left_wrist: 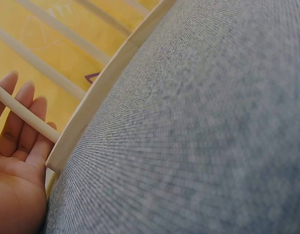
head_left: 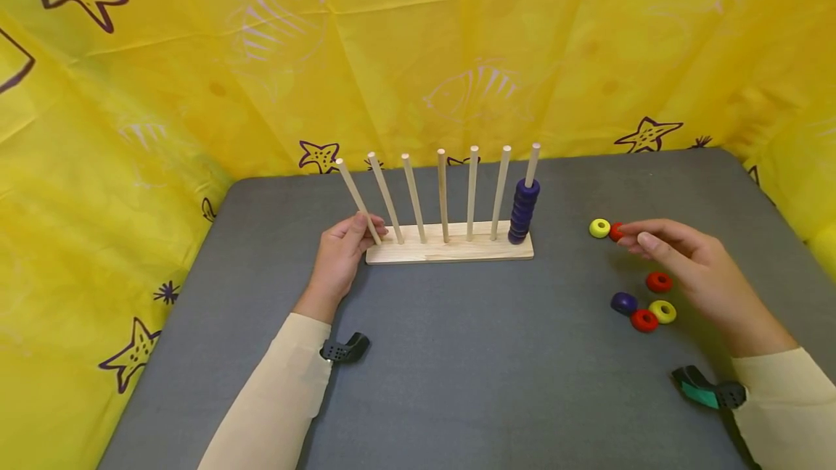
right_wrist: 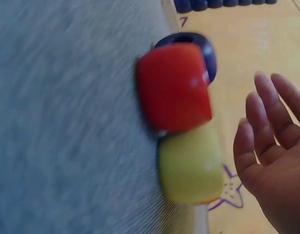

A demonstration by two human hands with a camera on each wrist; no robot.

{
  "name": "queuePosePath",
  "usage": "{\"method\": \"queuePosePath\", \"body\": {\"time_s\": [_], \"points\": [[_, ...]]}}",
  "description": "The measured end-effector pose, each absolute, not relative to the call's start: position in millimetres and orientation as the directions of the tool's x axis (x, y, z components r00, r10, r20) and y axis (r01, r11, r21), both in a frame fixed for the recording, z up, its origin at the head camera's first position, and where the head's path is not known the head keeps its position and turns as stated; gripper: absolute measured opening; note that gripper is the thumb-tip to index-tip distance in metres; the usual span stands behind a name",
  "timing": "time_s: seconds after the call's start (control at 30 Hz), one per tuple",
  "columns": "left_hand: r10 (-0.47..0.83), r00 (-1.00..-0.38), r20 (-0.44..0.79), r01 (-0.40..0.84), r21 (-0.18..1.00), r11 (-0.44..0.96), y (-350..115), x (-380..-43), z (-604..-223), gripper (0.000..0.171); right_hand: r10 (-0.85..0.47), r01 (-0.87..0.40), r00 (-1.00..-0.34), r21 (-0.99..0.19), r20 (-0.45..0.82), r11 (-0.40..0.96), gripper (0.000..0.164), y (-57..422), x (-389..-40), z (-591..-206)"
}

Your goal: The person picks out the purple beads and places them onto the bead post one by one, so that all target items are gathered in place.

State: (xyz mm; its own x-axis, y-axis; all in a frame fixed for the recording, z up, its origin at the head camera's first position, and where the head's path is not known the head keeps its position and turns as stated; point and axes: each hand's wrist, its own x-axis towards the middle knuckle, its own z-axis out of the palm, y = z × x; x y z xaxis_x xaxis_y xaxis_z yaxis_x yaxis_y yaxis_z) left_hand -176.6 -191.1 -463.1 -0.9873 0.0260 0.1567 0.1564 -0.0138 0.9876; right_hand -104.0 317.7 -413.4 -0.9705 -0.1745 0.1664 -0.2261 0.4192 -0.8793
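Observation:
A wooden peg rack (head_left: 451,251) with several upright pegs stands on the grey table. My left hand (head_left: 341,249) grips the rack at its left end, thumb in front of the leftmost peg (left_wrist: 28,114) and fingers behind it. Dark blue beads (head_left: 525,210) are stacked on the rightmost peg. On the right, my right hand (head_left: 686,256) hovers palm inward with loosely bent fingers. Its fingertips overlap a red bead (head_left: 615,232) beside a yellow bead (head_left: 599,228). In the right wrist view its fingers (right_wrist: 259,129) hold nothing.
Below the right hand lie a red bead (head_left: 659,282), a blue bead (head_left: 624,303), another yellow bead (head_left: 662,312) and another red bead (head_left: 644,320). A yellow patterned cloth (head_left: 392,56) hangs behind the grey table (head_left: 457,354) and along its sides.

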Motion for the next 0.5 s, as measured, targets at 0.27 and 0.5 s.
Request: {"method": "queuePosePath", "body": {"time_s": [0.27, 0.5], "points": [[0.029, -0.987, 0.16, 0.16, 0.987, -0.018, -191, -177, -464, 0.049, -0.16, -0.175, -0.98, -0.876, 0.114, 0.45, 0.026, 329, -104, -428], [0.013, -0.987, 0.161, 0.161, 0.987, -0.014, -190, -176, -462, 0.047, -0.294, -0.167, -0.955, -0.872, 0.028, 0.46, 0.03, 333, -108, -442]]}}
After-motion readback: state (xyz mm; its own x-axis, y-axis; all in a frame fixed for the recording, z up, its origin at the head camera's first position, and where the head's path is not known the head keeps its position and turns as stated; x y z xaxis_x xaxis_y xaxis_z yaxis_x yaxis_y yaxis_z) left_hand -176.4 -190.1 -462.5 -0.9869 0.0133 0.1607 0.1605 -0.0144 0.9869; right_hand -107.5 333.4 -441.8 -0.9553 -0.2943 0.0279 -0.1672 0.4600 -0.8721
